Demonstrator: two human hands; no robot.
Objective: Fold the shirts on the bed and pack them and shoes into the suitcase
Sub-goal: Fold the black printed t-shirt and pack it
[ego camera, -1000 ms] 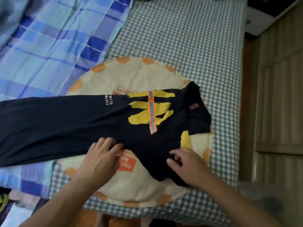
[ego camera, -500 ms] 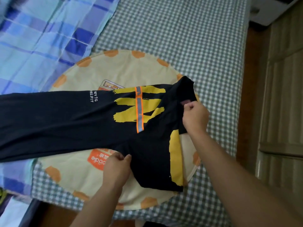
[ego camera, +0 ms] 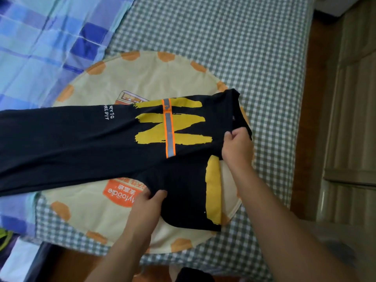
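Observation:
A black shirt (ego camera: 81, 143) with yellow brush strokes and an orange-grey stripe lies stretched sideways across the bed, collar to the right. My right hand (ego camera: 237, 146) pinches the shirt near the collar and shoulder. At the armpit, where the near sleeve meets the body, my left hand (ego camera: 147, 202) pinches the fabric. The near sleeve, with a yellow band, hangs toward me over the mat. No suitcase or shoes are in view.
Under the shirt lies a round cream mat (ego camera: 97, 212) with orange spots. The bed has a green checked sheet (ego camera: 223, 37) and a blue plaid blanket (ego camera: 40, 47) at the left. A wooden floor (ego camera: 305, 139) and wooden panels (ego camera: 352, 119) run along the right.
My right hand went from the near sleeve up to the collar and took hold there. My left hand went from lying flat to pinching the armpit. The yellow sleeve band now shows.

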